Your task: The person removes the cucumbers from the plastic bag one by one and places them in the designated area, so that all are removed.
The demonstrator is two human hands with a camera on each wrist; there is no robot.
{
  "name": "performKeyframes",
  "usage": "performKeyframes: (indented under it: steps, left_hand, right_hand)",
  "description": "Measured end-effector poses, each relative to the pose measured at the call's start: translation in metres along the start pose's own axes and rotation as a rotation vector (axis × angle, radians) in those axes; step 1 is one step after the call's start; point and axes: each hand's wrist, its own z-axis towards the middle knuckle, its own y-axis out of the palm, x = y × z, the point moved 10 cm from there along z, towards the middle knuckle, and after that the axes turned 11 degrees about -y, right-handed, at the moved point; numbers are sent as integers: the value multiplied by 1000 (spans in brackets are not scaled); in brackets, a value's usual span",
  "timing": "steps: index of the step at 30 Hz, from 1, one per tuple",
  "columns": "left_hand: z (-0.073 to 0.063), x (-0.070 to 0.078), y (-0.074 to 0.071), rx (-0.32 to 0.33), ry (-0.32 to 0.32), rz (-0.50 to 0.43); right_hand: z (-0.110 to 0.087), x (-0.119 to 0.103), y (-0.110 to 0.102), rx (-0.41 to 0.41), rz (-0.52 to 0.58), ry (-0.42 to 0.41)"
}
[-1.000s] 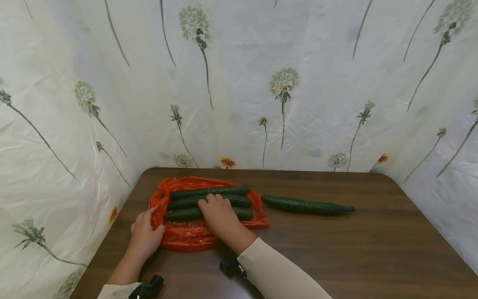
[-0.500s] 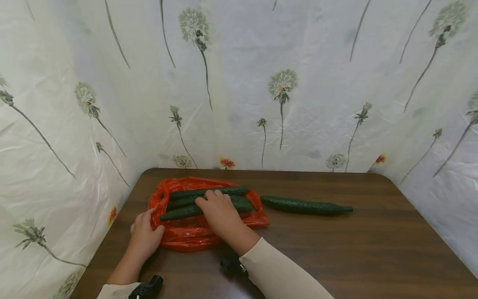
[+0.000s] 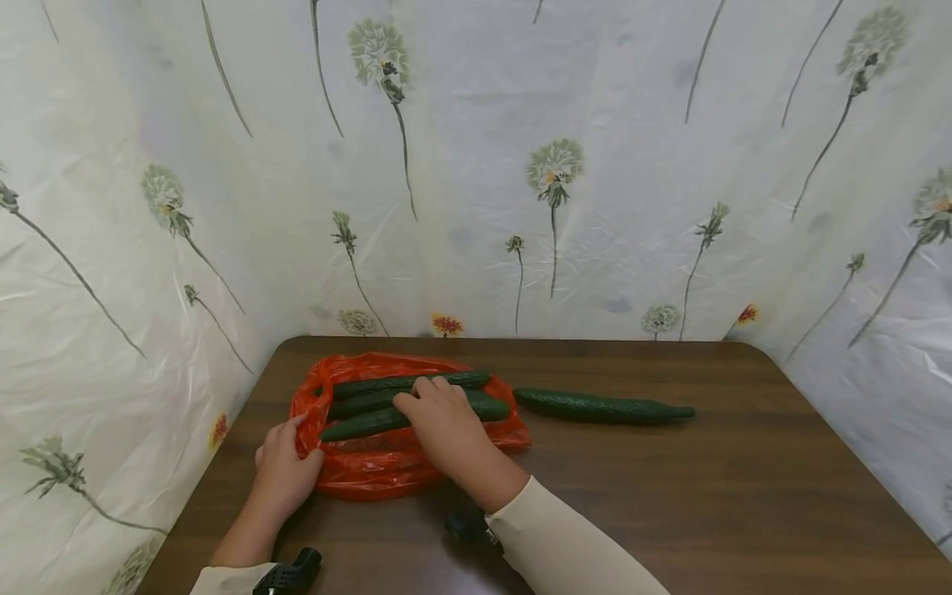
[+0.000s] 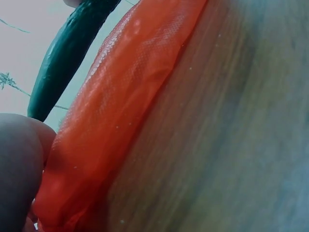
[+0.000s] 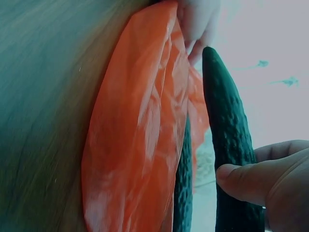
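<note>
My right hand point(image 3: 449, 426) grips the nearest of three dark green cucumbers over the open red plastic bag point(image 3: 379, 477). That cucumber point(image 5: 227, 116) is raised off the bag in the right wrist view, with the thumb on one side and fingers on the other. Behind it, a middle cucumber point(image 3: 355, 405) and a far cucumber point(image 3: 372, 386) lie in the bag, both partly covered by my hand. At the bag's left end my left hand point(image 3: 286, 469) holds the rim between thumb and fingers; its fingertips are partly hidden by the plastic.
A separate cucumber point(image 3: 595, 406) lies on the brown wooden table point(image 3: 706, 496), just right of the bag. Flower-printed sheeting point(image 3: 476, 165) hangs behind the table and along both sides.
The nearest cucumber has been lifted and tilted, its left end coming towards me and its right end shifting away. My left hand stays at the bag. The head view has shifted slightly.
</note>
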Motion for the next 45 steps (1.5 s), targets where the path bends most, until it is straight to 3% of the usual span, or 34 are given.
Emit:
performKeyframes:
  steps: [12, 45]
  left_hand:
    - [1, 1, 2, -21, -9, 8]
    - [1, -3, 6, -32, -36, 20]
  right_hand:
    - [-19, 23, -1, 7, 4, 39]
    - [-82, 75, -7, 124, 20, 120]
